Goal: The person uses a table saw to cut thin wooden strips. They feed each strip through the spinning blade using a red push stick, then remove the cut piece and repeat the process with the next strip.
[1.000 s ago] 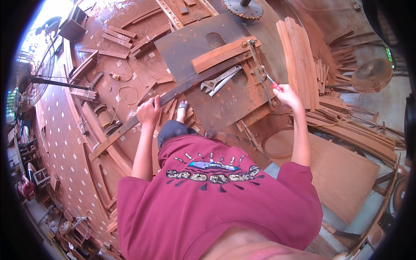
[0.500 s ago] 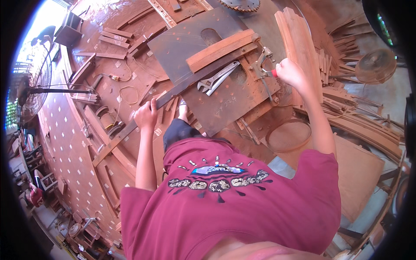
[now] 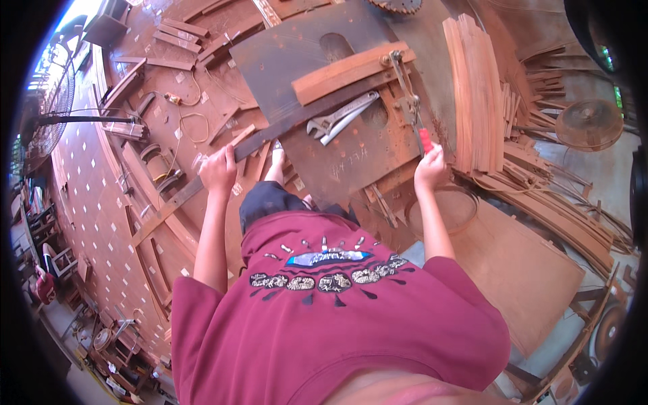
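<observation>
My left hand point(image 3: 219, 169) is closed around a long dark wooden bar point(image 3: 270, 131), which runs from the floor side at lower left up across a dark metal table point(image 3: 277, 54). With my right hand point(image 3: 432, 167) I grip the red handle of a toggle clamp point(image 3: 424, 140) at the table's right side. The clamp's arm reaches over the right end of a reddish wooden block point(image 3: 351, 73) lying along the bar's far side. An adjustable wrench point(image 3: 344, 113) rests on the table just on the near side of the bar, beside a slim silver rod.
A stack of curved boards point(image 3: 472, 94) stands right of the table, with long strips point(image 3: 547, 202) below it. A toothed saw blade point(image 3: 398, 5) lies at the far edge. Wood scraps, a cable and a cable reel point(image 3: 162, 165) are on the left floor, near a fan point(image 3: 50, 118).
My right hand has swung the red handle down and toward me, and the clamp's arm now lies over the wooden block's end. My left hand still grips the bar.
</observation>
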Available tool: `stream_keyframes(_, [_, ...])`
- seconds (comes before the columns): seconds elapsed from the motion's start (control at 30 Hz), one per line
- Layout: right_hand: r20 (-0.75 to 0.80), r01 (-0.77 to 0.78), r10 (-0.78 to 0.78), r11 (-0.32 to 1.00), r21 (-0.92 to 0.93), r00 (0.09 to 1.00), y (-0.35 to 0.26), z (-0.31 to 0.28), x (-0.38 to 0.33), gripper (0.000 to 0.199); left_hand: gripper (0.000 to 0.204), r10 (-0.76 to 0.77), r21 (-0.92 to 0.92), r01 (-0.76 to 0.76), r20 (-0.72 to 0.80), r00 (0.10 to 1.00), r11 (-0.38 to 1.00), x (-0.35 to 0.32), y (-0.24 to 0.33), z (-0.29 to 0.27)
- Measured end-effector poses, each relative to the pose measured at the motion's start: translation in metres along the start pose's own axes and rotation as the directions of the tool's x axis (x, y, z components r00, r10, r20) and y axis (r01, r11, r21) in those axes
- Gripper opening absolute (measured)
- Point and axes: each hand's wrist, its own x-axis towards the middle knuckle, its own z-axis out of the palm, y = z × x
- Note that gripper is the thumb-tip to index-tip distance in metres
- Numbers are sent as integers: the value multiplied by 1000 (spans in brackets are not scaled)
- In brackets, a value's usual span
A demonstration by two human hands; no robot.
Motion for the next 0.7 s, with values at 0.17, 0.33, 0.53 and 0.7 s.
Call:
stream_keyframes(0.17, [94,54,-41,988,-146,995,-3,-2,6,32,48,-42,20,40,78,996,999,4,6,-13])
stream_keyframes(0.33, [438,12,-33,999,49,898,-5,-2,38,35,58,160,-31,-157,139,977,987,4,-1,-18])
stream_keyframes(0.53, [790,-423,233,905,37,567,17,19,57,27,63,93,117,-124,239,966,985,17,-1,-12])
stream_keyframes(0.7, [785,-396,198,916,65,587,12,33,59,22,59,110,76,-140,309,945,987,31,-9,-9])
